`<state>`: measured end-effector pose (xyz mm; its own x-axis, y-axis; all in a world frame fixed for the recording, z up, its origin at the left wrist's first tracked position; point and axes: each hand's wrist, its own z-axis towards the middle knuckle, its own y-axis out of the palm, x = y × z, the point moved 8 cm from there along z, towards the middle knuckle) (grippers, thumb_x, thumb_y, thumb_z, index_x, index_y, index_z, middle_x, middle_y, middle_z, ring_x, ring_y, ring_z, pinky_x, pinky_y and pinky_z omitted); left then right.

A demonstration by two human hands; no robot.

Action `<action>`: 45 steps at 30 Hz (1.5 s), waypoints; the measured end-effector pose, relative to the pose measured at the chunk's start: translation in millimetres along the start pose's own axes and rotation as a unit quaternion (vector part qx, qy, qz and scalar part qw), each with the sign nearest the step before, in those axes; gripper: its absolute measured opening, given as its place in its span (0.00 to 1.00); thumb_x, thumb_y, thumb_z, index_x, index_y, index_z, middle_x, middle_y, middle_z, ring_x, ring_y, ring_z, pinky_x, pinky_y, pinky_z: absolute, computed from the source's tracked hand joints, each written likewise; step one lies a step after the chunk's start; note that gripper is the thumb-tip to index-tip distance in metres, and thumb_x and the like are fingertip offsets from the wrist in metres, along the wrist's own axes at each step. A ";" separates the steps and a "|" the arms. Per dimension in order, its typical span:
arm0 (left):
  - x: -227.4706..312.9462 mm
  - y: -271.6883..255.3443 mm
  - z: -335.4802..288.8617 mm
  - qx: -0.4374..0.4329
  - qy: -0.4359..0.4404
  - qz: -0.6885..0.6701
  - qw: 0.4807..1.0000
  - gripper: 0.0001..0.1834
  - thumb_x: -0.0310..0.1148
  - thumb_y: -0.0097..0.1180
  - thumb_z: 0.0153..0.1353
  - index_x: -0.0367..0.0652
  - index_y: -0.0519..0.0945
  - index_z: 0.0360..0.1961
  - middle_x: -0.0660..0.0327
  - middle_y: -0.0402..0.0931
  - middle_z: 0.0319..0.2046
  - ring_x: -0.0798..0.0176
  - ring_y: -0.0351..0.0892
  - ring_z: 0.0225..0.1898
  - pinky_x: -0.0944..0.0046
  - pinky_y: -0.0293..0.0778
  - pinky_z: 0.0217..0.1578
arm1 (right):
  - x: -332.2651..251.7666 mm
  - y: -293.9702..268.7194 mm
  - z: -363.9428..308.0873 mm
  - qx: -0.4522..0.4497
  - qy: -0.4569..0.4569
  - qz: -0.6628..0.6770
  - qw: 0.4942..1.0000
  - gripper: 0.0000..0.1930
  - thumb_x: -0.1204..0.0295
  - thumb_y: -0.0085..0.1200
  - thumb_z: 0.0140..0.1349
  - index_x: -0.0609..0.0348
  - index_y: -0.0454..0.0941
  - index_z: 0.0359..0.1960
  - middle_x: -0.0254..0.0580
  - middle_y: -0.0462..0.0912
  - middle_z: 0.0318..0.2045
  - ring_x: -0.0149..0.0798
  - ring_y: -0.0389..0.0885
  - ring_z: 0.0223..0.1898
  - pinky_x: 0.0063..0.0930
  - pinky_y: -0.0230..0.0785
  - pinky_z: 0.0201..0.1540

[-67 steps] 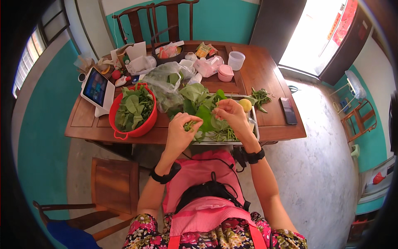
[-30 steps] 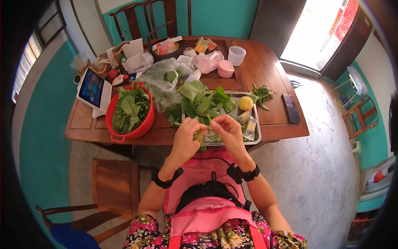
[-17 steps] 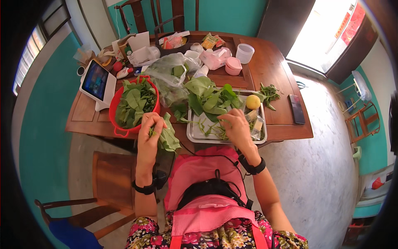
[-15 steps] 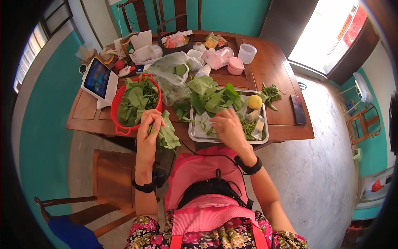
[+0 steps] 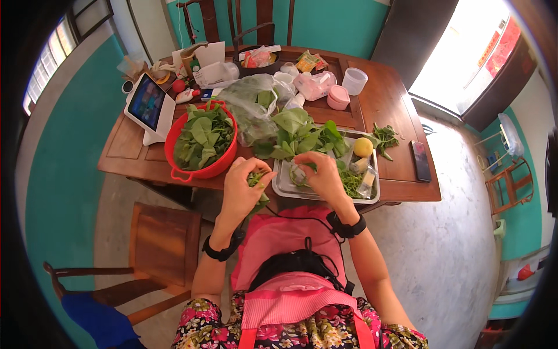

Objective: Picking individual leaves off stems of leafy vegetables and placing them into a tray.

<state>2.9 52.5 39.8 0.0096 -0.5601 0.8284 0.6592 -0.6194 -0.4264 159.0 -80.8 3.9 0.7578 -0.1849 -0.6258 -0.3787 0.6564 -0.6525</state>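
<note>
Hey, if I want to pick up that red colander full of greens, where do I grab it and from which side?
Grip the red colander by its rim, probably best at the small handle loop on the near edge, coming from the table's front edge. The leaves heap above the rim, so a grab from above would crush them, and the tablet crowds its far left side.

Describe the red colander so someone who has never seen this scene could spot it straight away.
On the wooden table, look near the front edge on the person's left, beside the white tablet stand. The red colander sits there, heaped with picked green leaves. It is the only round red vessel; the tray to its right is flat, rectangular metal.
</note>
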 end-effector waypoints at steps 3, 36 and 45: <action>16.9 22.4 6.6 0.010 0.145 0.085 0.986 0.09 0.27 0.73 0.52 0.42 0.86 0.35 0.61 0.75 0.27 0.56 0.72 0.35 0.58 0.71 0.37 | 17.9 -18.7 0.7 0.025 0.074 0.123 0.989 0.09 0.85 0.59 0.59 0.63 0.81 0.40 0.49 0.90 0.34 0.47 0.91 0.39 0.36 0.80 0.44; 8.3 45.7 18.6 -0.077 0.085 0.006 0.993 0.04 0.26 0.65 0.61 0.37 0.84 0.36 0.58 0.75 0.31 0.55 0.73 0.38 0.59 0.70 0.43 | 36.7 -57.1 -16.9 0.203 0.152 0.270 0.929 0.08 0.72 0.66 0.63 0.63 0.87 0.39 0.41 0.89 0.32 0.30 0.85 0.35 0.25 0.75 0.44; 5.1 19.8 24.1 -0.098 -0.046 -0.242 0.964 0.11 0.38 0.53 0.76 0.41 0.76 0.41 0.67 0.75 0.40 0.70 0.71 0.44 0.67 0.64 0.54 | 24.7 -7.6 6.9 -0.084 -0.043 -0.246 0.965 0.10 0.72 0.62 0.62 0.63 0.87 0.43 0.40 0.75 0.66 0.51 0.54 0.77 0.63 0.48 0.74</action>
<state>34.1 50.6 44.3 -0.1906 -0.1345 0.9724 0.4481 -0.8933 -0.0358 184.2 -85.3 -3.6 0.9066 -0.3769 -0.1898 -0.0379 0.3753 -0.9261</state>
